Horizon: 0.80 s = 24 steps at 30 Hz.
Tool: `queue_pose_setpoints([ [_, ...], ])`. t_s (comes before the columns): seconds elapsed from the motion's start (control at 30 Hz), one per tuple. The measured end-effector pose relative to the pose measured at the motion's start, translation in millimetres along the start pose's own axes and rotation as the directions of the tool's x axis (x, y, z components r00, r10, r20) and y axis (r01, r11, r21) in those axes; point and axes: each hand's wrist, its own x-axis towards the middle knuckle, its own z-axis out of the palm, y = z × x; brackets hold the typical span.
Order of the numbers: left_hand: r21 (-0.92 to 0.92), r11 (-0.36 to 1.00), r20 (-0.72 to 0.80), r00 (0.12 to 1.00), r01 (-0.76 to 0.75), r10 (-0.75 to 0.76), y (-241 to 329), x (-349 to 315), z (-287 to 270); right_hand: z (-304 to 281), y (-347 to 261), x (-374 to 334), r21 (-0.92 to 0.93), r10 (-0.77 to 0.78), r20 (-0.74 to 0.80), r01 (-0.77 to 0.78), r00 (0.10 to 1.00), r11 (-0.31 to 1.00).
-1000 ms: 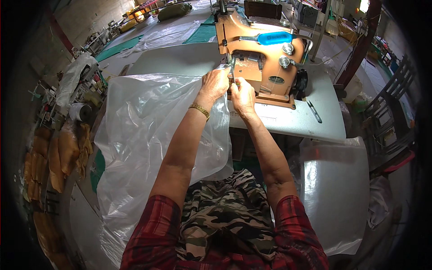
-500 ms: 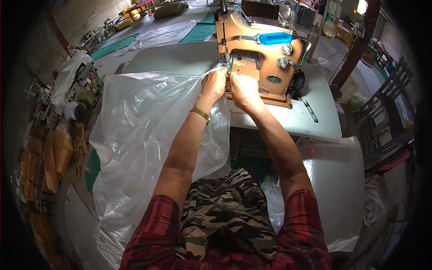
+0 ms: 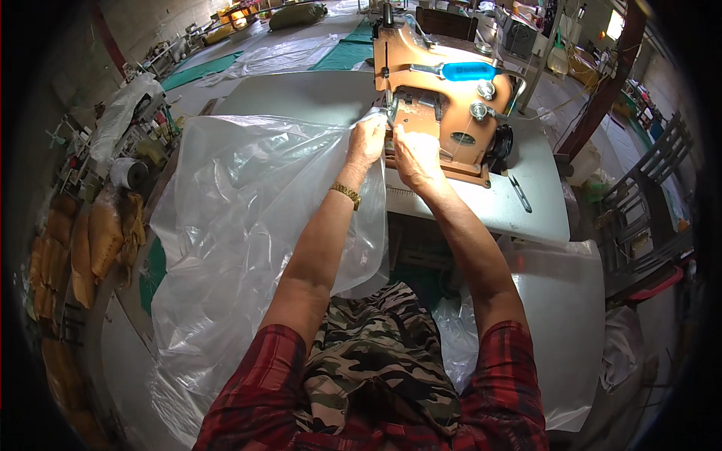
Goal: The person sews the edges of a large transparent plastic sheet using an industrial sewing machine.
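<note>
Surface (image 3: 541, 203): pale grey, carried the machine.
Clear plastic sheet (image 3: 248, 225): draped off surface's left edge, corner raised to the needle.
Orange sewing machine (image 3: 444, 98): behind both hands.
Left hand (image 3: 367, 141): fingers pinched the sheet's edge.
Right hand (image 3: 416, 156): fingers curled at the needle; grip unclear.
Scissors (image 3: 519, 192): right of machine.

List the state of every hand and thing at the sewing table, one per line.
left hand: gripping the clear plastic sheet's edge at the machine
right hand: pressing the edge down beside it
clear plastic sheet: crumpled, draped off the table's left
sewing machine: upright on the table
scissors: lying flat, untouched
</note>
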Motion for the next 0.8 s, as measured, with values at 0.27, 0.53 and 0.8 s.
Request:
queue_pose_setpoints([
  [0.27,-0.214,0.966,0.006,0.989,0.143,-0.146,-2,-4,12,1,18,-8,0.068,0.007,0.002,-0.007,1.000,0.998],
  [0.53,-0.438,0.889,0.006,0.989,0.133,-0.145,8,-11,14,0,6,0,-0.027,-0.076,-0.068,0.074,0.995,0.997],
  [0.8,-0.349,0.937,-0.163,0.983,0.022,-0.084,-6,-14,18,2,-1,1,-0.066,-0.059,-0.001,0.059,0.998,0.996],
])
